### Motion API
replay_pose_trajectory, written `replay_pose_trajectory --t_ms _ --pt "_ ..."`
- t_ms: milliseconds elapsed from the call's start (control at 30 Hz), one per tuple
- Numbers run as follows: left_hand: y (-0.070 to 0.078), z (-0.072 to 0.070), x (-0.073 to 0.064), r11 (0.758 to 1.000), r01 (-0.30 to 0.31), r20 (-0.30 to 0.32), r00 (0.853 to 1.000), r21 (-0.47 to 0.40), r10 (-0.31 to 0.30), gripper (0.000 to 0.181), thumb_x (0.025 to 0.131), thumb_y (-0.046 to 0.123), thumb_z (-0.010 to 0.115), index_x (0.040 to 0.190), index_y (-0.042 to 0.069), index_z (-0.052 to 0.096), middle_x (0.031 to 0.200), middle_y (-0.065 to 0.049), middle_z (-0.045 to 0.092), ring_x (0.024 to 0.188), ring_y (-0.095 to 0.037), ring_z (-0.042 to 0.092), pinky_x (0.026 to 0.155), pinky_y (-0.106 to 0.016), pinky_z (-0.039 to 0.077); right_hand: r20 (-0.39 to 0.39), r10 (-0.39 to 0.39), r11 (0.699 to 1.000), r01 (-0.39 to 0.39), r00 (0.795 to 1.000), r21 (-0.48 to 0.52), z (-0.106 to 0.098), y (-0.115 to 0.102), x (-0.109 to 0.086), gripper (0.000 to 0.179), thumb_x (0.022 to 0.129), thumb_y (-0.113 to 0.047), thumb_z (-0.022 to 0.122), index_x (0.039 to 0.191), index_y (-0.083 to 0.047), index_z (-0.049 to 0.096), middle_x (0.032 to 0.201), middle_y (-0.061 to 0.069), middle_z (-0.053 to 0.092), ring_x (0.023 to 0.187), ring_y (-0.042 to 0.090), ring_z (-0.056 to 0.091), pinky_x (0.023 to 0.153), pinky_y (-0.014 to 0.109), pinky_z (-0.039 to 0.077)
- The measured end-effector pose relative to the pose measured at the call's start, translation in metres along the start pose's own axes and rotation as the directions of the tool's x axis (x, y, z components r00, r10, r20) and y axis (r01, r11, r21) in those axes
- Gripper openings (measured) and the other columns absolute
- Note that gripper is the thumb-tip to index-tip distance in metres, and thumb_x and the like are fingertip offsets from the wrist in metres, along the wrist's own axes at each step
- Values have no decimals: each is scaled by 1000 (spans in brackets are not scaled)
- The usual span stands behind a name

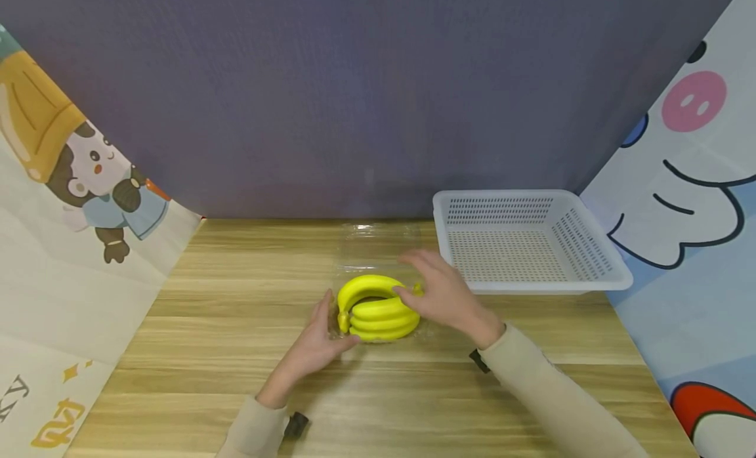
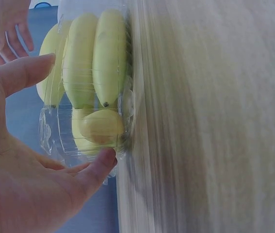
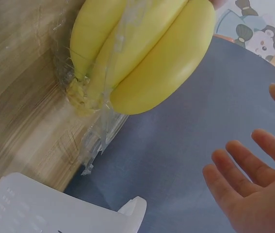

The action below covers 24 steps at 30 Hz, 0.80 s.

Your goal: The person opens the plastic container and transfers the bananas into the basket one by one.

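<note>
Yellow bananas [image 1: 384,325] lie in a clear plastic clamshell box [image 1: 378,249], whose lid is folded back toward the rear wall. At the box's left end is my left hand [image 1: 313,348], thumb and fingers spread around the near corner. The left wrist view shows its fingertips [image 2: 104,159] at the clear wall; whether they press on it I cannot tell. Over the bananas' right end hovers my right hand [image 1: 444,295], fingers extended. In the right wrist view that hand [image 3: 258,179] is apart from the bananas [image 3: 161,63] and holds nothing.
A white perforated plastic basket [image 1: 534,288] stands at the back right of the wooden table [image 1: 236,274]. Behind the table rises a grey-blue panel [image 1: 307,104]. Cartoon-printed sheets flank both sides.
</note>
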<state>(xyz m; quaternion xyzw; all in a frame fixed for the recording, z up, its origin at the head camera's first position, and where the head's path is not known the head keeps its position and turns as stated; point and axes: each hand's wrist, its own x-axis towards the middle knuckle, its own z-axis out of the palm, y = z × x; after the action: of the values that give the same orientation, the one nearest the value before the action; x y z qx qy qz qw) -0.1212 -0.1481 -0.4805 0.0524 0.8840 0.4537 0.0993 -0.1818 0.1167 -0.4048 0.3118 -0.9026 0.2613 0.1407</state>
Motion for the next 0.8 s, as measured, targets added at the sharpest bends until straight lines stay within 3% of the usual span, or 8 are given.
replay_pose_trajectory --t_ms 167,500,800 --pt "-3 1 1 1000 -2 0 1000 4 2 114 77 43 77 153 10 0 158 -18 4 142 -39 14 110 -59 19 15 -38 999 39 999 -27 2 -1 -2 52 83 -39 69 125 -10 58 126 4 58 117 22 51 98 40 45" --pt "-6 2 3 1000 -6 -3 1000 5 6 115 76 44 77 153 11 -1 158 -17 4 141 -38 15 110 -58 19 66 -33 997 38 997 -67 3 -3 -6 52 83 -42 68 123 -10 60 128 7 57 120 25 49 102 44 41" --pt "-5 3 3 1000 -10 -11 1000 9 10 114 76 43 77 153 9 1 158 -17 4 141 -38 16 110 -58 20 75 -77 989 86 994 -122 7 -6 -8 49 81 -42 70 119 -11 62 119 3 59 114 22 52 98 39 45"
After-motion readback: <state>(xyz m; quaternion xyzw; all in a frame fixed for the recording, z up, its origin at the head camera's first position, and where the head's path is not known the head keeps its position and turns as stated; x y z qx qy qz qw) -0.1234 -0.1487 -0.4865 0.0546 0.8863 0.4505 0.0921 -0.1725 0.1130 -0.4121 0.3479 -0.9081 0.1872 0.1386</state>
